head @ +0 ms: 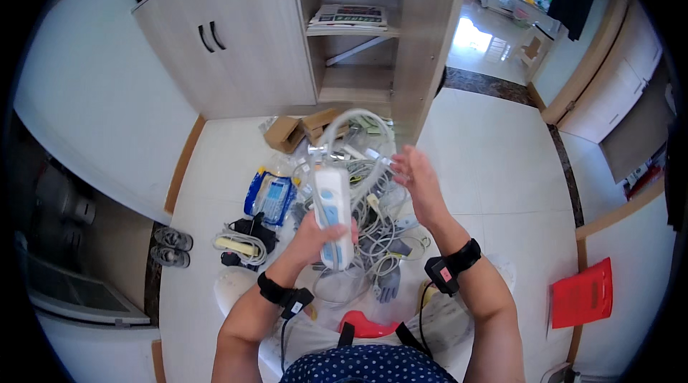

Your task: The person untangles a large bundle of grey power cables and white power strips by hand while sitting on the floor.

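My left hand grips a white power strip with blue socket faces, held upright above a heap on the floor. Its thick pale cord makes a big loop over the strip's far end and runs down along its face. My right hand is raised and blurred at the loop's right side, its fingertips close to the cord; whether they hold it cannot be seen. Below both hands lies a tangle of pale cables with plugs. Near it is a grey glove.
Cardboard boxes and a blue-and-yellow plastic package lie beyond the heap. A bundled cord rests at left. The wooden cabinet has one door swung out, with newspapers on a shelf. Shoes stand at left.
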The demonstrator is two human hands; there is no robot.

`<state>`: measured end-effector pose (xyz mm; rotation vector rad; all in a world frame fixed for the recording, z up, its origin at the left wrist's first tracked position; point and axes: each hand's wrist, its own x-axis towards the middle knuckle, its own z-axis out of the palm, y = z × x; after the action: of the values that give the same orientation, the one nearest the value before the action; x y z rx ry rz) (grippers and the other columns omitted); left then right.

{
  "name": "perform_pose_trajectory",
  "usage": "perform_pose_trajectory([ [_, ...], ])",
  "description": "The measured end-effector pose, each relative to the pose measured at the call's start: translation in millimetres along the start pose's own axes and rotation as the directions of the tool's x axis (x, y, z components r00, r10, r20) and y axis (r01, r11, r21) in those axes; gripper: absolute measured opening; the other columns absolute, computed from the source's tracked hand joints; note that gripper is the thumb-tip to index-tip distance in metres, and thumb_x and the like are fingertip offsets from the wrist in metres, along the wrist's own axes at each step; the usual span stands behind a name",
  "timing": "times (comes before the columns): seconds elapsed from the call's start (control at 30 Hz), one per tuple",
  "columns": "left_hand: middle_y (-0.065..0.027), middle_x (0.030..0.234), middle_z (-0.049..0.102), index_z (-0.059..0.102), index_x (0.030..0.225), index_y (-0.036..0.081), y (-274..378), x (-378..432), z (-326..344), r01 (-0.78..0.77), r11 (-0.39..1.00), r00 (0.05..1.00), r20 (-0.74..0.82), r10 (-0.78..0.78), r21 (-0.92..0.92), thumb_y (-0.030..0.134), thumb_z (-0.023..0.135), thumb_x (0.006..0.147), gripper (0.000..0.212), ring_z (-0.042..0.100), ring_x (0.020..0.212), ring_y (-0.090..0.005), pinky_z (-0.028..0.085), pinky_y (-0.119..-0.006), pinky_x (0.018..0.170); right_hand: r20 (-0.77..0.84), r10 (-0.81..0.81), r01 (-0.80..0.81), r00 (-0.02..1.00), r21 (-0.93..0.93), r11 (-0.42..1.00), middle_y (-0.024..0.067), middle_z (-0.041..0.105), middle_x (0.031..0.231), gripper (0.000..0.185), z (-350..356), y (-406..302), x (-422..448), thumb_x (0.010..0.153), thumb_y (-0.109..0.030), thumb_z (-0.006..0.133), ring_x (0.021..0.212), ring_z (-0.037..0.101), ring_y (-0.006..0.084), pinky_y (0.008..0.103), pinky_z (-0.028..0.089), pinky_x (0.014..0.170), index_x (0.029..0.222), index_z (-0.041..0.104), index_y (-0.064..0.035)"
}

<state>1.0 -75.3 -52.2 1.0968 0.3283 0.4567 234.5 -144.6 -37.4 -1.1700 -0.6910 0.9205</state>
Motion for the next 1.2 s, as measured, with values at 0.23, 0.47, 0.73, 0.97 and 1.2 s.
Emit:
perform_pose_trajectory([
  [0.23, -0.0111, 0.092, 0.062, 0.05, 0.111, 0.002, 20.1, 1.5, -17.0, -0.21, 0.947, 0.967, -0.192, 0.165, -0.244, 0.027, 0.071, 0.086, 0.041, 0.065, 0.085, -0.0234, 0.056, -0.038, 0.074, 0.656, 0.24, 0.072, 0.716, -0.411, 0.909, 0.0086, 0.058, 0.123, 0.046, 39.7, 73.9, -64.1, 0.093, -0.014, 0.052, 0.117, 0.052, 0.0166, 0.0306, 0.04, 0.099, 0.137, 0.042, -0.0045],
  [0.47, -0.014, 0.086, 0.066, 0.053, 0.107, -0.001, 26.1, 6.7, -25.0, -0.377, 0.918, 0.79, -0.474, 0.389, 0.124, 0.02, 0.07, 0.085, 0.035, 0.066, 0.075, -0.0194, 0.055, -0.03, 0.069, 0.615, 0.527, -0.098, 0.586, -0.592, 0.8, 0.0035, 0.062, 0.087, 0.026, 30.0, 101.3, -96.4, 0.1, -0.024, 0.048, 0.079, 0.056, 0.0113, 0.0287, 0.047, 0.074, 0.117, 0.05, -0.0042],
  [0.73, -0.0136, 0.097, 0.067, 0.049, 0.115, -0.003, 23.9, 8.8, -23.3, -0.172, 0.711, 0.554, -0.53, 0.642, 0.682, 0.017, 0.077, 0.078, 0.05, 0.066, 0.088, -0.0208, 0.052, -0.033, 0.077, 0.51, 0.587, -0.447, 0.629, -0.38, 0.809, 0.0025, 0.058, 0.074, 0.027, 50.6, 36.8, -106.2, 0.101, -0.024, 0.049, 0.063, 0.052, 0.0109, 0.0286, 0.045, 0.061, 0.12, 0.053, -0.0057],
  [0.97, -0.0233, 0.089, 0.067, 0.05, 0.11, -0.002, 14.4, 9.5, -13.5, 0.136, 0.49, 0.813, -0.38, 0.441, 0.861, 0.037, 0.079, 0.075, 0.06, 0.065, 0.085, -0.0409, 0.052, -0.043, 0.071, 0.573, -0.239, 0.602, 0.784, -0.607, 0.519, 0.0109, 0.054, 0.075, 0.017, 34.4, 1.4, -71.8, 0.086, -0.02, 0.067, 0.07, 0.06, 0.0301, 0.0388, 0.047, 0.06, 0.097, 0.065, -0.0067],
  [1.2, -0.0207, 0.105, 0.066, 0.049, 0.124, 0.0, 1.3, 12.8, -1.6, 0.103, 0.701, 0.974, -0.216, 0.074, 0.706, 0.041, 0.081, 0.072, 0.074, 0.064, 0.102, -0.0352, 0.049, -0.038, 0.085, 0.491, -0.327, 0.589, 0.807, -0.709, 0.388, 0.0081, 0.056, 0.082, 0.022, 22.4, -11.6, -45.0, 0.078, -0.025, 0.074, 0.074, 0.061, 0.031, 0.0403, 0.048, 0.06, 0.089, 0.063, -0.0092],
])
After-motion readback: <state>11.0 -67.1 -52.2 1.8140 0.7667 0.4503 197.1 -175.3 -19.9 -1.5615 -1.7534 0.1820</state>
